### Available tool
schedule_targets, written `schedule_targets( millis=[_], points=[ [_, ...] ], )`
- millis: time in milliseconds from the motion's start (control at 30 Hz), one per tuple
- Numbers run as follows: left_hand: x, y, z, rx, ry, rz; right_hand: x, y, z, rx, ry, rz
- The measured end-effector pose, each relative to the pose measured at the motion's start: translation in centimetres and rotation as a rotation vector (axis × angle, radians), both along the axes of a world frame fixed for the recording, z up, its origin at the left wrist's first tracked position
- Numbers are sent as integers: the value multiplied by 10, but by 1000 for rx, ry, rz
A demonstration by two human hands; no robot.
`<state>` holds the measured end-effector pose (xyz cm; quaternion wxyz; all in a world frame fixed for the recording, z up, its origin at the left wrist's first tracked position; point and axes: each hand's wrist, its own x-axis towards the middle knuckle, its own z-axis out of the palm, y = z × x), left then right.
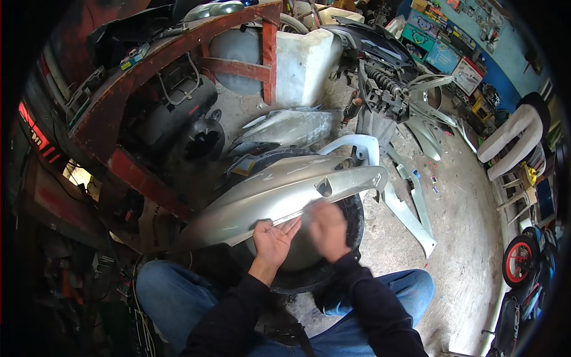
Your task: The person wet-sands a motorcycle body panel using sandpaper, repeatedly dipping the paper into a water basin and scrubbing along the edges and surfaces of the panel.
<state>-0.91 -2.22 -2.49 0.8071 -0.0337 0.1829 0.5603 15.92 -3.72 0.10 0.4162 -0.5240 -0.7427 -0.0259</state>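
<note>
A red bench (104, 128) stands close to the left end of the silver panel (279, 193), which lies just beyond the fingers over the tub (355, 229), its long axis slanting from near left to far right. The left hand (273, 243), nearer that end, is palm up, fingers outspread at the panel's near edge; the blurred right hand (328, 230) is beside that edge, its grip impossible to tell. Past the tub's right rim, floor (461, 232) gives room around a pale trim (421, 238).
</note>
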Motion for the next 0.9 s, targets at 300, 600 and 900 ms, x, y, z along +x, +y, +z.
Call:
schedule_targets(
  millis=[300, 600, 900],
  points=[
    [-5, 4, -6, -35, 5, 36, -15, 0, 8, -38, -16, 109],
    [-13, 8, -4, -31, 31, 17, -4, 6, 4, -15, 18, 77],
    [-10, 7, -5, -24, 74, 61, -5, 4, 4, -23, 64, -20]
  ],
)
